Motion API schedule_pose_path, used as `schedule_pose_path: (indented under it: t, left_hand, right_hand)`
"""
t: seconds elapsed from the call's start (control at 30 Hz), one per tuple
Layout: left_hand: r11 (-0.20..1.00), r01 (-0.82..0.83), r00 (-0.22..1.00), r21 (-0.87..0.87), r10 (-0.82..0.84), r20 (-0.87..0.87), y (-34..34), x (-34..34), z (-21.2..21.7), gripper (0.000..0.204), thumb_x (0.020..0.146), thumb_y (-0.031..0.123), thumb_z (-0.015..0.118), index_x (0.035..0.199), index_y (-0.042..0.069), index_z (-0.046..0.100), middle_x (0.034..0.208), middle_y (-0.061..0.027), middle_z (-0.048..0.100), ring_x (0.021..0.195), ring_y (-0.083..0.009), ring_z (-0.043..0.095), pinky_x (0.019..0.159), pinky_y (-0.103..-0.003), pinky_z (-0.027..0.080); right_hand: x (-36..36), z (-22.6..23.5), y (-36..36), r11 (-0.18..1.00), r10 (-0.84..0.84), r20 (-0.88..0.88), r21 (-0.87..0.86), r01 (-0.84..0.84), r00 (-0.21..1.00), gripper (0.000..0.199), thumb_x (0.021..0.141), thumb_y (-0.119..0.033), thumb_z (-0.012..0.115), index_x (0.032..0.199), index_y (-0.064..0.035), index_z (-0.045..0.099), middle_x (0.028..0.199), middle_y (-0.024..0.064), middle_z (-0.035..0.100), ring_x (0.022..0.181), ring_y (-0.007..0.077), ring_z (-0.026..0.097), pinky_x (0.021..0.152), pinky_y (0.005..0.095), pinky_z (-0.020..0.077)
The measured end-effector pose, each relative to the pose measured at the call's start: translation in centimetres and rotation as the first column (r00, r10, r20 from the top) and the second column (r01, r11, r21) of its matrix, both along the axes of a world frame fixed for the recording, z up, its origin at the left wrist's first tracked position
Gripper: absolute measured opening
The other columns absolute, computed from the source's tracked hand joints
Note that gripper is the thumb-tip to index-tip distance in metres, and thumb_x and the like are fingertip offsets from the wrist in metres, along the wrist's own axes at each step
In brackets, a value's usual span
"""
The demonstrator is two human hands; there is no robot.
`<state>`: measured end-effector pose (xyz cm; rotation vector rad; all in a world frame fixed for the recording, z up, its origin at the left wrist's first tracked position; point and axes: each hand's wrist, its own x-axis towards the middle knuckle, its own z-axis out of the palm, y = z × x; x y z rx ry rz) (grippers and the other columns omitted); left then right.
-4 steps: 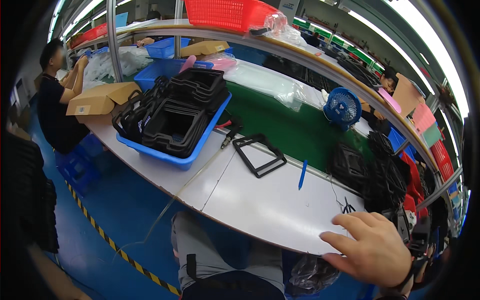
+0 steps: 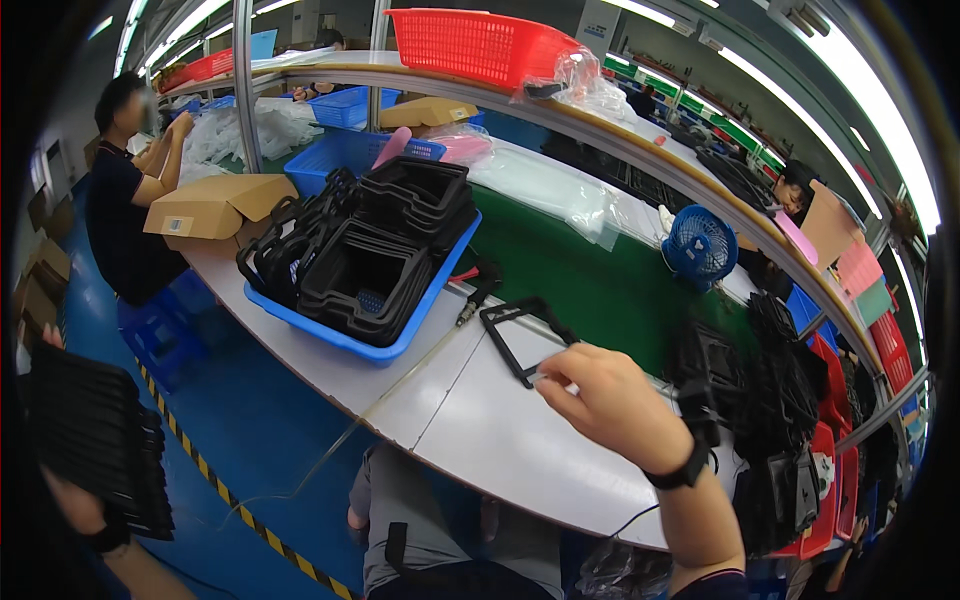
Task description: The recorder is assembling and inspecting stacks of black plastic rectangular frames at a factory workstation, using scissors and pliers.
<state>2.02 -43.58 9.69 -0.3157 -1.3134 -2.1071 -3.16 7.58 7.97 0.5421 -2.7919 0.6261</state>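
Observation:
A black rectangular frame (image 2: 505, 345) lies on the white tabletop. My right hand (image 2: 610, 400) reaches over its near right corner, fingers closed at that edge and covering part of it. At the far left, low down, my left hand (image 2: 75, 500) grips a thick stack of black frames (image 2: 95, 430), held off the table above the floor. Beside the single frame lies a dark hand tool with a metal tip (image 2: 470, 308), joined to a thin clear hose (image 2: 400, 378). A blue basket (image 2: 400, 340) full of nested black frames (image 2: 365, 275) stands left of them.
A blue fan (image 2: 700, 245) stands beyond the green mat (image 2: 600, 285). Dark frames (image 2: 775, 400) and red bins (image 2: 825, 500) crowd the right end. An open cardboard box (image 2: 215, 210) sits at the left, near a seated person (image 2: 125, 200). A shelf with a red basket (image 2: 480, 45) runs above.
My right hand has swung left from the table's right front edge to the single frame, its spread fingers now closed. My left hand's stack shows more fully. The view has shifted slightly.

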Motion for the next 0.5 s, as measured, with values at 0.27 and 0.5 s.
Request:
schedule_pose_path:
  t: [0.27, 0.5]
  left_hand:
    - [0.914, 0.334, 0.940, 0.231, -0.341, -0.008, 7.2, -1.9, -9.8, 0.068, 0.094, 0.042, 0.039, 0.145, 0.002, 0.019, 0.150, -0.0122, 0.026, 0.138, -0.0224, 0.027, 0.113, -0.042, 0.022]
    - [0.927, 0.265, 0.959, 0.267, -0.282, 0.027, 8.7, -5.6, -8.5, 0.074, 0.092, 0.049, 0.040, 0.145, 0.001, 0.019, 0.150, -0.0137, 0.026, 0.139, -0.0245, 0.025, 0.112, -0.048, 0.022]
  right_hand:
    - [-24.0, -19.6, -0.9, 0.674, -0.690, 0.193, -0.182, 0.716, 0.698, 0.044, 0.074, -0.026, 0.071, 0.096, 0.0080, 0.055, 0.096, 0.0280, 0.061, 0.092, 0.0434, 0.060, 0.083, 0.0466, 0.0483]
    - [-29.3, -18.5, -0.6, 0.575, -0.789, 0.326, 0.091, 0.813, 0.521, 0.048, 0.072, -0.026, 0.069, 0.103, 0.0066, 0.051, 0.097, 0.0238, 0.065, 0.093, 0.0349, 0.065, 0.076, 0.0422, 0.0540]
